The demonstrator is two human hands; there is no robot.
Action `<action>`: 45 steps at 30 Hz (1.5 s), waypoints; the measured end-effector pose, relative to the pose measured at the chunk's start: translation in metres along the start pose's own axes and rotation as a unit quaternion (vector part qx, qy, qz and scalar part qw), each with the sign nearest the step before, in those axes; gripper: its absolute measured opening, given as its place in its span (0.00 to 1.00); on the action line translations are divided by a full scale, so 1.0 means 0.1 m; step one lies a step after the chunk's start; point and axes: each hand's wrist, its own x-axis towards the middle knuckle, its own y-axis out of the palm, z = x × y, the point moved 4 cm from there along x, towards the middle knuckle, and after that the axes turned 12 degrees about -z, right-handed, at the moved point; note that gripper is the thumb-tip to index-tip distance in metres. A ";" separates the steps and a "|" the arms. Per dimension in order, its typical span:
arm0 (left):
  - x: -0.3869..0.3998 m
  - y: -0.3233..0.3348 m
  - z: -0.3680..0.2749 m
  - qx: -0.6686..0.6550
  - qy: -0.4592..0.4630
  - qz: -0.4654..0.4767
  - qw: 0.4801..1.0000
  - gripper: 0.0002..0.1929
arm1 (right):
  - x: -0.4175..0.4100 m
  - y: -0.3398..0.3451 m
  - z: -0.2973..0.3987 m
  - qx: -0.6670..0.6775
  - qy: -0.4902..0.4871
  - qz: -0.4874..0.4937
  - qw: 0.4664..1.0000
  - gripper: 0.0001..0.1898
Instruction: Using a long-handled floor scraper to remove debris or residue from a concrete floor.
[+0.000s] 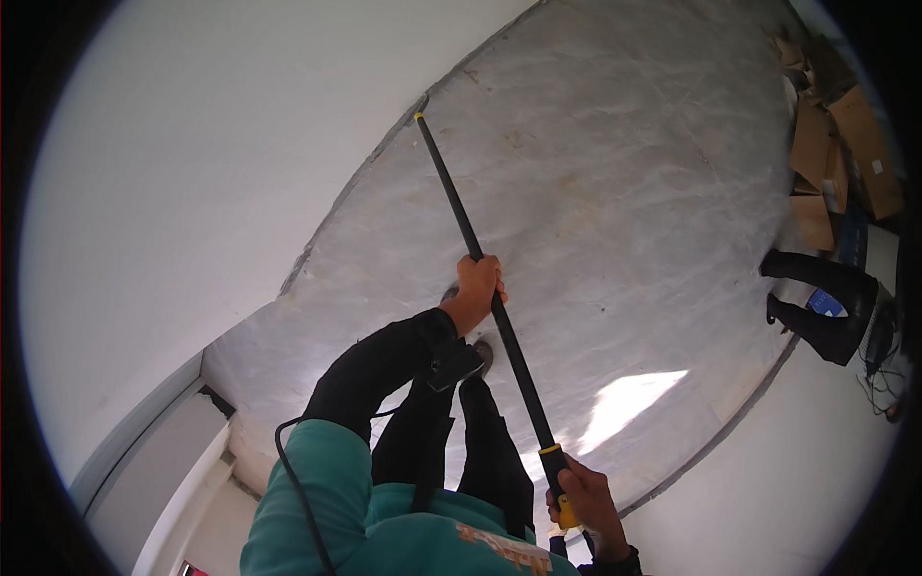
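A long dark pole point(518, 367) with yellow fittings runs slantwise across the view. My left hand point(475, 288) is closed around its middle, above my shoes. Lower right, my right hand point(587, 493) grips the thicker black and yellow handle point(555, 468) at the near end. The pole's narrow yellow tip point(419, 116) appears close to the foot of the white wall point(202, 129); whether it touches the floor or wall, I cannot tell. A black strap and a small black device point(455, 367) sit on my left wrist, and a black cable point(292, 461) trails along that sleeve.
Cardboard boxes point(814, 151) are heaped at the far right. Below them stands a black object with two curved arms point(850, 309), perhaps a chair part, with loose wires beside it. Grey marbled floor point(612, 216) bears a sunlit patch. An opening point(158, 461) lies lower left.
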 end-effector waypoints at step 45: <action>0.57 0.34 0.72 0.205 0.084 0.006 0.975 0.08 | 0.71 -0.43 -0.66 0.191 0.047 0.084 0.977 0.15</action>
